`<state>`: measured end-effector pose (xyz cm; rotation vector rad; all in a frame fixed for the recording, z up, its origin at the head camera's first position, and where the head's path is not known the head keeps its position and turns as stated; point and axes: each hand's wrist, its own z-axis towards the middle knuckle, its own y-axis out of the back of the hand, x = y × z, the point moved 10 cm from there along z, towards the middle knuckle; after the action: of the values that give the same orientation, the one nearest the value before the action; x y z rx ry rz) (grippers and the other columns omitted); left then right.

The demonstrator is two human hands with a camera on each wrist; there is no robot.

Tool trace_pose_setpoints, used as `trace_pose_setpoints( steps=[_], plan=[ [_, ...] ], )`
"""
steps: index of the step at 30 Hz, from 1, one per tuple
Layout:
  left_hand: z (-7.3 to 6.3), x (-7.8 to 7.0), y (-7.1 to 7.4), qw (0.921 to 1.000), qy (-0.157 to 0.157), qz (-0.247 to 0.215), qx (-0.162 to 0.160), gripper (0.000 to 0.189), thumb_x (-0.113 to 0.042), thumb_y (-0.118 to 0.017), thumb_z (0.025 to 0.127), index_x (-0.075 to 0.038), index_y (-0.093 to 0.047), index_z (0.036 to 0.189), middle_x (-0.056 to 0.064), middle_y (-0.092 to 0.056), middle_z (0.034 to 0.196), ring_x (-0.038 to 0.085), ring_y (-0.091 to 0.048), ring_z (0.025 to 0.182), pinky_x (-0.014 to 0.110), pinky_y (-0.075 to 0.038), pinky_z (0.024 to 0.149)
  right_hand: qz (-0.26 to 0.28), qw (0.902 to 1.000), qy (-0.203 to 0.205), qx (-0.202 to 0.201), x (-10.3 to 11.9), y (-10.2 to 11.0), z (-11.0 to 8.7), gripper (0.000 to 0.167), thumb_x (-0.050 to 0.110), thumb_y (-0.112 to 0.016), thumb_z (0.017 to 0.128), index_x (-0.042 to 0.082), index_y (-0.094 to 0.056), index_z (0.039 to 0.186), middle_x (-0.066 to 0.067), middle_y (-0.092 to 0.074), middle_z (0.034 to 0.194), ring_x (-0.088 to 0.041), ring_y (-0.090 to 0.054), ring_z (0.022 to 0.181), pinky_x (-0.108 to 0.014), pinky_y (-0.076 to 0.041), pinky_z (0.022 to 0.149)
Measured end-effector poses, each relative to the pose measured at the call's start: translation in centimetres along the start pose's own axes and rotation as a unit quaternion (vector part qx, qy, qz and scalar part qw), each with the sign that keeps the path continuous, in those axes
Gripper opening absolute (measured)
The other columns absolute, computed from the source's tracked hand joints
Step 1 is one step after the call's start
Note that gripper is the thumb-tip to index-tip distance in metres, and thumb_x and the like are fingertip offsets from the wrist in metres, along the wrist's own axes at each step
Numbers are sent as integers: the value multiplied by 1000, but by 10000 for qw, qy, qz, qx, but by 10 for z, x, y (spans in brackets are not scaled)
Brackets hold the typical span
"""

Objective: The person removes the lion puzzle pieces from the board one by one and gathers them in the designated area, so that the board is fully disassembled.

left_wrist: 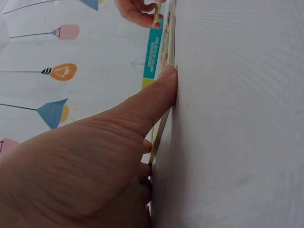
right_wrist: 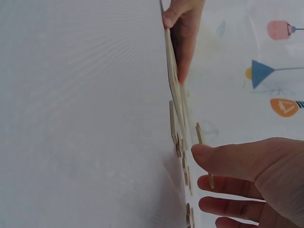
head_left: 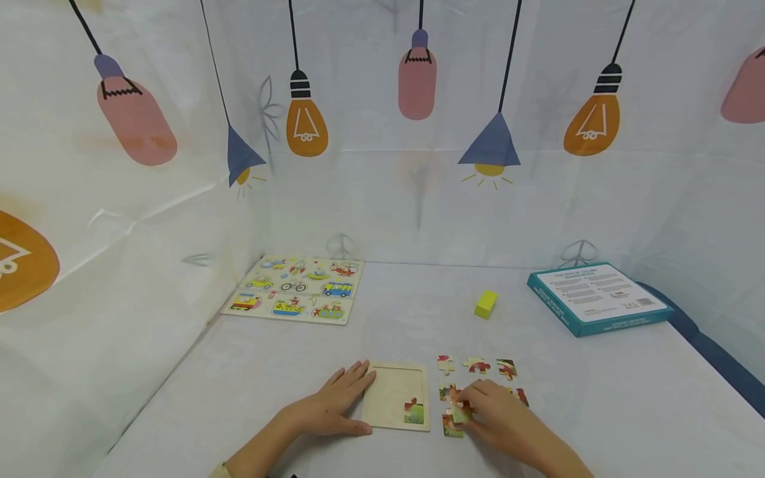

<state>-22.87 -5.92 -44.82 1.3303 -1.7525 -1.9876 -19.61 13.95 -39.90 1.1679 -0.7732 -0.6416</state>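
Note:
A square wooden puzzle tray lies on the table in front of me, with one picture piece in its lower right corner. My left hand rests along the tray's left side, fingers spread, thumb at the lower left corner. Between thumb and fingers, my right hand pinches a jigsaw piece; the right wrist view shows it raised off the table. Below and around that hand lie several loose jigsaw pieces, among them a red-and-green one and a lower one. The hand partly hides some of them.
A vehicle picture board lies at the back left. Farther back, right of centre, is a yellow block. The teal-edged box lies at the back right. A lamp-patterned sheet hangs behind the table.

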Motion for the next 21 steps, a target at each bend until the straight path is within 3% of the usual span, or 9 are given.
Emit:
trace_pose_setpoints(
  steps=[11,21],
  plan=[
    [1,4,-3,10000,33,25,62,91,-58,-56,81,-7,-18,146,14,-9,152,26,-4,139,49,-5,110,109,9979,-529,348,-24,-6,-11,30,26,-77,72,17,-64,98,13,-54,92,-5,-50,83,-32,-50,75],
    [2,6,-3,9999,76,44,58,92,-59,-56,80,-8,-19,146,14,-9,152,25,-4,139,47,-5,110,536,9931,-795,676,-35,-10,-19,28,27,-77,72,19,-65,96,13,-50,86,-2,-42,72,-27,-48,66]
  ],
)
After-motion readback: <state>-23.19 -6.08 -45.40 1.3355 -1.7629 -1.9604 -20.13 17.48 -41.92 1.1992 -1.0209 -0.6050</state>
